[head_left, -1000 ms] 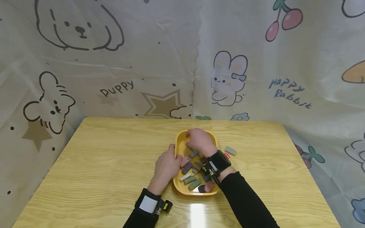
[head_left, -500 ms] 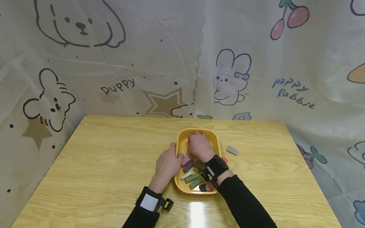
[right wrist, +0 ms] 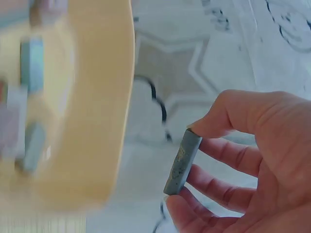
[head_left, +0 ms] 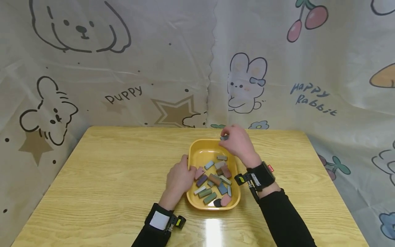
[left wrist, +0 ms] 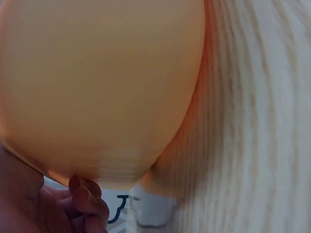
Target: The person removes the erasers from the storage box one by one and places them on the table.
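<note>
A yellow rectangular tray (head_left: pixel 192 202) with rounded corners lies on the table with several short chalk-like sticks inside. My left hand (head_left: pixel 179 176) grips its left rim, thumb over the edge. In the left wrist view, the curled fingers (left wrist: pixel 87 196) show beside the tray's outer wall (left wrist: pixel 97 87). Above the tray's far right corner, my right hand (head_left: pixel 239 142) pinches a grey-blue chalk stick (right wrist: pixel 182 161) by its ends between thumb and a finger. The right wrist view shows this stick's chipped surface, off to the side of the tray wall (right wrist: pixel 104 97).
Among the sticks in the tray are a purple one (head_left: pixel 202 180), a green one (head_left: pixel 210 198) and a brown one (head_left: pixel 214 179). A pink oval piece (head_left: pixel 226 200) and a black piece (head_left: pixel 217 202) lie at the near end. A printed cloth (head_left: pixel 172 68) hangs behind the wooden table (head_left: pixel 123 171).
My right hand has risen out of the tray toward the far right with the grey-blue chalk stick. The loose stick right of the tray is now hidden behind that wrist. My left hand stays put.
</note>
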Demonstrator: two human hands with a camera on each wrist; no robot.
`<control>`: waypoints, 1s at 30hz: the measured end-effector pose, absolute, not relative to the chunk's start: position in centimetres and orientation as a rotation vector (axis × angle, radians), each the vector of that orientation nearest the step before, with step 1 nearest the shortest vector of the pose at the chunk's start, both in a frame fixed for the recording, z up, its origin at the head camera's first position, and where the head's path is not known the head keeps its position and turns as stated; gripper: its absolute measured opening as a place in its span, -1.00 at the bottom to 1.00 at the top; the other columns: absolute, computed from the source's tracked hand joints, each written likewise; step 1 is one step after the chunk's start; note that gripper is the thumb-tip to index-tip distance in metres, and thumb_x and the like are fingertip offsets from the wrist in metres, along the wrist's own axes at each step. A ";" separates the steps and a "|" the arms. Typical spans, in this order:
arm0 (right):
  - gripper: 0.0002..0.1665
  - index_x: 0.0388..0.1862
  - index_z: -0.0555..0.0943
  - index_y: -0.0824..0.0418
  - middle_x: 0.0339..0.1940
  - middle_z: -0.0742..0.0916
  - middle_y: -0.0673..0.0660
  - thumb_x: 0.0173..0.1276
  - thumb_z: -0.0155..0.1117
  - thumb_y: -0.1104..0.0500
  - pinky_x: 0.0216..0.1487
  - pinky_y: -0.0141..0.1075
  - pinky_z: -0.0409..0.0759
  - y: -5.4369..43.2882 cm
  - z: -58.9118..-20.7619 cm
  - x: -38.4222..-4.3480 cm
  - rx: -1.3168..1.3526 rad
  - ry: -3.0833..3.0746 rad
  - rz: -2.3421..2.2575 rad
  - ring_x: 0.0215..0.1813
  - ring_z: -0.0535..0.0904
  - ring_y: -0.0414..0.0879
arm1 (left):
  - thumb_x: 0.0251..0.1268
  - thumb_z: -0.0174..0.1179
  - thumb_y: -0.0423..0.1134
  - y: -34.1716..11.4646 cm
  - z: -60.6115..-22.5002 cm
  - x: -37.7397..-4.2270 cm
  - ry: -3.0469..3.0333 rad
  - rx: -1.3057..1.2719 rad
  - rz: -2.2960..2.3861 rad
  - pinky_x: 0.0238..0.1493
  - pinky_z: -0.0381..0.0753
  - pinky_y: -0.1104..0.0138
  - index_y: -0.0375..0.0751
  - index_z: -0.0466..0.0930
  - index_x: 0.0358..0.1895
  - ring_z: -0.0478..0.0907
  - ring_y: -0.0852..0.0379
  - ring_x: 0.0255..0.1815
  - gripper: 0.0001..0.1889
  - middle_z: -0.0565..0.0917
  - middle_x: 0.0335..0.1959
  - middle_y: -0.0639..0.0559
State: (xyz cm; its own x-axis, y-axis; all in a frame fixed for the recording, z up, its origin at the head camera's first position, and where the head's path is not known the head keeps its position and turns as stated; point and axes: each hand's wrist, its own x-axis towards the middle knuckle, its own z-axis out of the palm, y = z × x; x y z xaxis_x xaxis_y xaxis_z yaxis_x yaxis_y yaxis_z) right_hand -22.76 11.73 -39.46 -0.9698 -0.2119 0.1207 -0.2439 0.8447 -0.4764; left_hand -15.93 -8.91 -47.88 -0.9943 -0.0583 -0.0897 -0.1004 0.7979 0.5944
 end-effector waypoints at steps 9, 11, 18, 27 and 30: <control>-0.81 -0.29 0.63 0.28 -0.35 0.66 0.19 0.16 0.28 0.19 -0.35 -0.19 0.41 17.9 -44.0 -23.8 0.148 -3.044 0.725 -0.39 0.48 0.04 | 0.35 0.03 -0.08 -8.9 -47.9 -15.8 2.921 -0.131 0.969 -0.65 0.36 0.26 -0.21 0.31 0.36 0.44 0.13 -0.68 -0.45 0.52 -0.54 0.00; -0.82 -0.29 0.63 0.29 -0.36 0.65 0.18 0.17 0.28 0.20 -0.36 -0.21 0.39 18.7 -45.1 -23.8 0.094 -3.078 0.722 -0.41 0.47 0.02 | 0.35 0.03 -0.08 -8.9 -48.0 -15.8 2.923 -0.133 0.966 -0.65 0.36 0.26 -0.21 0.32 0.35 0.44 0.12 -0.68 -0.46 0.52 -0.55 0.00; -0.85 -0.34 0.62 0.29 -0.39 0.65 0.18 0.11 0.31 0.24 -0.33 -0.20 0.41 20.0 -47.4 -23.6 0.029 -3.094 0.689 -0.37 0.50 0.03 | 0.36 0.03 -0.08 -8.8 -48.0 -15.9 2.913 -0.121 0.984 -0.65 0.37 0.26 -0.21 0.31 0.35 0.44 0.13 -0.69 -0.46 0.51 -0.56 0.01; -0.79 -0.25 0.64 0.27 -0.27 0.66 0.24 0.12 0.28 0.21 -0.26 -0.10 0.46 19.5 -46.9 -23.3 0.027 -3.089 0.608 -0.26 0.52 0.13 | 0.36 0.02 -0.07 -8.9 -48.0 -15.9 2.905 -0.138 0.981 -0.65 0.38 0.26 -0.21 0.29 0.37 0.45 0.13 -0.67 -0.44 0.53 -0.52 -0.01; -0.77 -0.22 0.64 0.27 -0.23 0.65 0.27 0.16 0.27 0.20 -0.20 -0.03 0.47 18.9 -45.9 -23.1 0.082 -3.020 0.602 -0.21 0.51 0.16 | 0.36 0.02 -0.06 -8.9 -47.9 -16.0 2.909 -0.132 0.974 -0.64 0.38 0.27 -0.21 0.29 0.37 0.46 0.13 -0.65 -0.44 0.55 -0.48 -0.03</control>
